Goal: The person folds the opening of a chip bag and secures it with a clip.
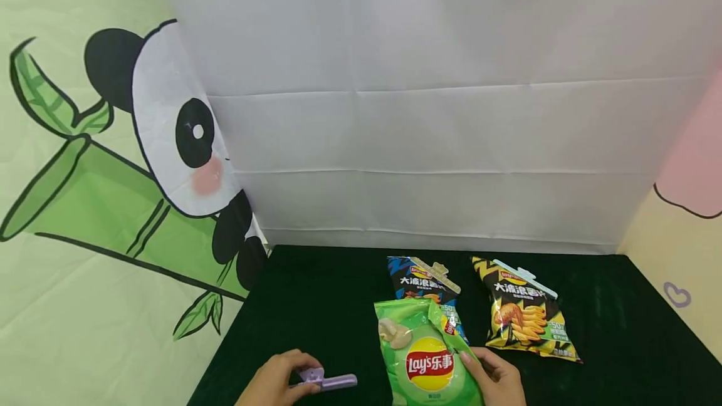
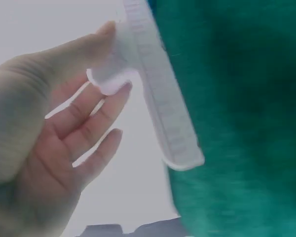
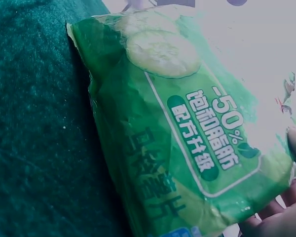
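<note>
My left hand [image 1: 284, 378] pinches a lilac bag clip [image 1: 333, 383] between thumb and fingers, left of the green bag. In the left wrist view the clip [image 2: 163, 94] shows its long ridged bar, with the thumb on its grip tab. A green Lay's chip bag [image 1: 420, 356] stands near the front of the table, its top corner folded over on the right. My right hand [image 1: 496, 376] grips that bag by its right edge, thumb on the front face. The right wrist view shows the bag [image 3: 172, 123] close up, with fingers at its lower right.
Behind the green bag lies a blue chip bag [image 1: 417, 284] with a beige clip [image 1: 435, 273] across its top. To the right is a black and yellow chip bag [image 1: 530, 315] with a pale clip [image 1: 524, 277]. A dark green cloth [image 1: 316, 293] covers the table; a white backdrop [image 1: 429, 143] rises behind.
</note>
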Demonstrator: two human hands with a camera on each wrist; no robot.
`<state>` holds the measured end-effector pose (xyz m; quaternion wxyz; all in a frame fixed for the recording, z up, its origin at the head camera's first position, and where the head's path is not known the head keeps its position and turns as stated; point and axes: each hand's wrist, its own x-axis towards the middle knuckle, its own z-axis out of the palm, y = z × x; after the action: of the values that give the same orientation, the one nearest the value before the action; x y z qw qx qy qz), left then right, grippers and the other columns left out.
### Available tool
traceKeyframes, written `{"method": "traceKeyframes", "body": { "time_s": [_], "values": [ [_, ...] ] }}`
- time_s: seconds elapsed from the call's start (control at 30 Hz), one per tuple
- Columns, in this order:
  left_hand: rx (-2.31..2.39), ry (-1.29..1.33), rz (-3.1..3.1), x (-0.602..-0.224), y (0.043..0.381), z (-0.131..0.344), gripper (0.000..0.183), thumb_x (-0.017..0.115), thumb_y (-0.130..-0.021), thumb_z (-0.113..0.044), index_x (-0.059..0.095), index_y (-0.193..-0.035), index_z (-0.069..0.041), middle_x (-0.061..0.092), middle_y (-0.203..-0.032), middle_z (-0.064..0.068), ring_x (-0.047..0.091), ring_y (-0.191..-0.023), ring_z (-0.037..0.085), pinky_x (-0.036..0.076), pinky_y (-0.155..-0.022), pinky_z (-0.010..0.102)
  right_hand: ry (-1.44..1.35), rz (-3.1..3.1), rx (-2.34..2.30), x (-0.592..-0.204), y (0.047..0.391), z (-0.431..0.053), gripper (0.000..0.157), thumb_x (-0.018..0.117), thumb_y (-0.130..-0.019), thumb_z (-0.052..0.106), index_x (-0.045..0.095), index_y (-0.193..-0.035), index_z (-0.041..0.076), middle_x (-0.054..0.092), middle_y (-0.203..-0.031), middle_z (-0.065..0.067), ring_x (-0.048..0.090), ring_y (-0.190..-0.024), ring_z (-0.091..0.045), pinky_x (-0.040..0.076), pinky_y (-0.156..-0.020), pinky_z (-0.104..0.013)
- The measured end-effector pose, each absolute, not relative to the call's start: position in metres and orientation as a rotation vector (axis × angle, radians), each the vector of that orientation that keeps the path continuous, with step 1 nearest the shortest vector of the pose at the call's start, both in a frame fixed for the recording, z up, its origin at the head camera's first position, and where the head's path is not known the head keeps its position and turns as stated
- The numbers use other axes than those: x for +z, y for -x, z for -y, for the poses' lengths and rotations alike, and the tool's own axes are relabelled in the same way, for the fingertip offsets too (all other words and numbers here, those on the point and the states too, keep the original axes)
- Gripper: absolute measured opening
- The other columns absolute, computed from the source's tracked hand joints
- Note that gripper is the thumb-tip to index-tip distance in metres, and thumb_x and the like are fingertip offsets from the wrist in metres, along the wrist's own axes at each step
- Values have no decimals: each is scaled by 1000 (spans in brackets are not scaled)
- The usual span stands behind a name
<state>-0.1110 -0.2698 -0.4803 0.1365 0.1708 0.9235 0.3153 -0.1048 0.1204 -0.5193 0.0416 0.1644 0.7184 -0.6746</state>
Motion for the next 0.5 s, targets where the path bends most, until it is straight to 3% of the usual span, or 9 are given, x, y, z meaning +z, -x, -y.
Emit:
{"method": "traceKeyframes", "body": {
  "time_s": [0.1,0.23,0.37,0.5],
  "values": [
    [890,-555,-2820,-451,119,261,21,69,-81,-45,67,-99,-34,62,-88,-19,54,-77,-5,47,-65,20,-527,-2186,-2053,-520,104,-122,48,70,-82,42,67,-110,3,72,-90,-7,69,-75,-19,58,-63,-31],
    [805,-805,-3075,-416,134,249,17,68,-82,-47,65,-97,-40,61,-87,-27,56,-80,-6,48,-78,27,-525,-2194,-2037,-520,104,-122,48,69,-82,42,66,-110,3,71,-90,-7,69,-75,-19,58,-63,-31],
    [754,-1051,-3194,-385,150,233,16,69,-82,-43,65,-97,-39,61,-86,-28,55,-82,-5,45,-88,34,-477,-2208,-2065,-518,105,-116,45,69,-83,40,67,-108,3,71,-91,-7,69,-74,-17,58,-63,-30],
    [731,-1245,-3181,-361,164,214,14,71,-82,-39,68,-95,-33,63,-85,-23,54,-80,-4,46,-89,32,-392,-2187,-2125,-515,107,-106,38,68,-86,33,67,-108,2,71,-93,-9,69,-74,-17,58,-63,-30]
  ]
}}
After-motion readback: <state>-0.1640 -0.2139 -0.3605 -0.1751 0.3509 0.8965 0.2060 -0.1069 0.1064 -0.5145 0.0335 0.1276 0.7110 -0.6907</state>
